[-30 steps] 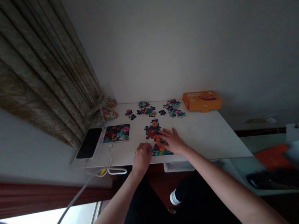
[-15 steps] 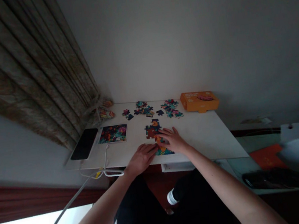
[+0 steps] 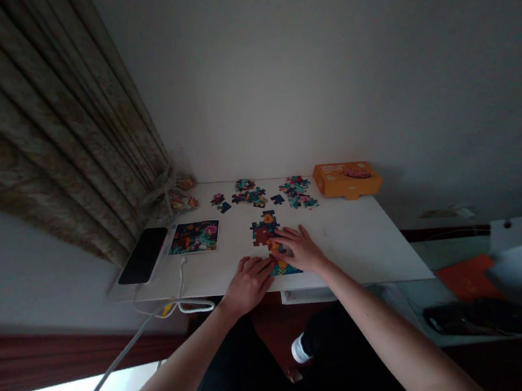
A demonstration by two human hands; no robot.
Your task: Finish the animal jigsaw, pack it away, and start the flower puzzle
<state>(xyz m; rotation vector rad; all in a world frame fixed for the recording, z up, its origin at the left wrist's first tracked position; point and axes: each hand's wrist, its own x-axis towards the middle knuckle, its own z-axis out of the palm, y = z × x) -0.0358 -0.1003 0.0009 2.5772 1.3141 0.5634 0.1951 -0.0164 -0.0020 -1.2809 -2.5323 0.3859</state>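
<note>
A partly joined jigsaw puzzle point(image 3: 261, 234) lies near the table's front edge, dark and red-brown above, with orange and teal pieces lower down. My right hand point(image 3: 303, 249) rests over its right side, thumb and index finger around an orange puzzle piece point(image 3: 275, 246), the other fingers spread. From the lower left, my left hand point(image 3: 249, 284) presses its closed fingers against the edge of a puzzle piece in the lower section point(image 3: 287, 269). Both hands partly cover these pieces, so their joints are hidden. Farther back lie loose puzzle pieces point(image 3: 249, 196) and another pile point(image 3: 298, 191).
A picture card point(image 3: 194, 238) and a black-screened phone point(image 3: 143, 256) lie left on the white table point(image 3: 355, 240). A white cable point(image 3: 182, 277) hangs over the front edge. An orange box point(image 3: 347, 179) stands back right. A lower surface at right holds a dark object point(image 3: 480, 318).
The view has shifted slightly. Both hands stay at the lower puzzle section, with only small finger movement; the loose pieces lie as before.
</note>
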